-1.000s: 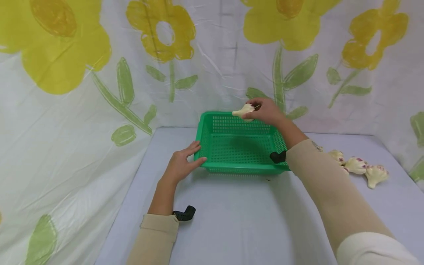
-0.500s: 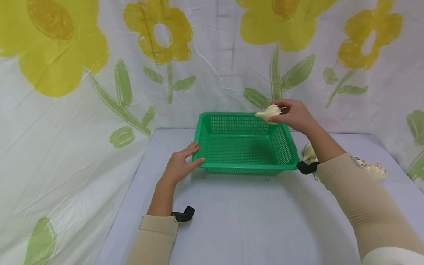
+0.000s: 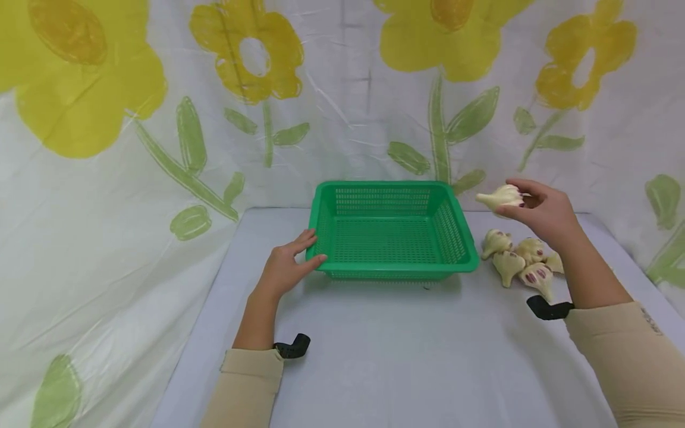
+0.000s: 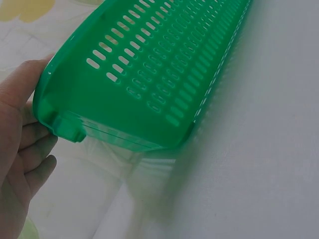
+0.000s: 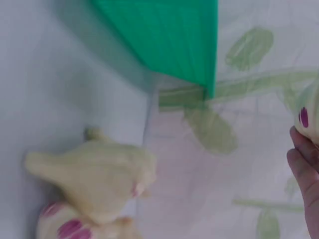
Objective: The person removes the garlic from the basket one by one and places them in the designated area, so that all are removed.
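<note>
My right hand (image 3: 552,214) pinches a garlic bulb (image 3: 502,200) between thumb and fingers, its stem pointing left, above the table's right side. In the right wrist view only part of this bulb (image 5: 311,112) shows, at the right edge. My left hand (image 3: 285,267) rests against the left rim of a green perforated basket (image 3: 396,268), fingers fairly straight and thumb at the front corner. The left wrist view shows that hand (image 4: 20,144) touching the rim from outside. No garlic shows inside the basket. Below my right hand, several garlic bulbs (image 3: 507,265) lie in a pile.
A pale cloth covers the table (image 3: 385,356). Behind it hangs a white curtain (image 3: 332,142) with yellow flowers. The basket stands near the table's back edge, with the garlic pile close to its right side.
My right hand has carried the garlic bulb rightward, from over the basket to above the pile. More of the pile is now visible. My left hand stays at the basket's rim.
</note>
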Demonstrator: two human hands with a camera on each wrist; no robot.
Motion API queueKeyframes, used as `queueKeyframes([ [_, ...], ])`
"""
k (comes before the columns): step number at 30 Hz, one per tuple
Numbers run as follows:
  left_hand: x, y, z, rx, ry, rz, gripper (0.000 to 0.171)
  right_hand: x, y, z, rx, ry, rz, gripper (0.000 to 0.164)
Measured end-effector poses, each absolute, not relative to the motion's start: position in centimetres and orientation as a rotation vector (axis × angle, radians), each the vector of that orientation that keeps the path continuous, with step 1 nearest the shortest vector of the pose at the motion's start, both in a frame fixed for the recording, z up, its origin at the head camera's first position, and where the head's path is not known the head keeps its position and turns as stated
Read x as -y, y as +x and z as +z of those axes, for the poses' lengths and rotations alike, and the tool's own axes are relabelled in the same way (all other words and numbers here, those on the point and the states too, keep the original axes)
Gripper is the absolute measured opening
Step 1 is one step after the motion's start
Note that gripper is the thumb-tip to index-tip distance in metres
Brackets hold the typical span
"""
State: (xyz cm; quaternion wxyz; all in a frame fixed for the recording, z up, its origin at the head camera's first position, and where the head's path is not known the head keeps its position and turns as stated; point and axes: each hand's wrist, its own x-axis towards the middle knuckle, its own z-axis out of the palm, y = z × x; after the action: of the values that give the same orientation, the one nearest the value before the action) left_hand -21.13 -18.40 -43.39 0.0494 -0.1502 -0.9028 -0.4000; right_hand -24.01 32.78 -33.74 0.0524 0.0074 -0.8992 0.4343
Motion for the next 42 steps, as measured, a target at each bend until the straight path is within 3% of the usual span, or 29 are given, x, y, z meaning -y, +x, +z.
queueKeyframes([
  [17, 18.4, -21.0, -43.4, 2.758, -0.442, -1.244, 0.074, -40.5, -17.9, -38.6, 2.715, -0.352, 1.255, 0.076],
  [42, 18.3, -21.2, -43.2, 2.774, -0.437, -1.255, 0.074, -44.4, -13.6, -43.7, 3.03, -0.773, 0.822, 0.107],
])
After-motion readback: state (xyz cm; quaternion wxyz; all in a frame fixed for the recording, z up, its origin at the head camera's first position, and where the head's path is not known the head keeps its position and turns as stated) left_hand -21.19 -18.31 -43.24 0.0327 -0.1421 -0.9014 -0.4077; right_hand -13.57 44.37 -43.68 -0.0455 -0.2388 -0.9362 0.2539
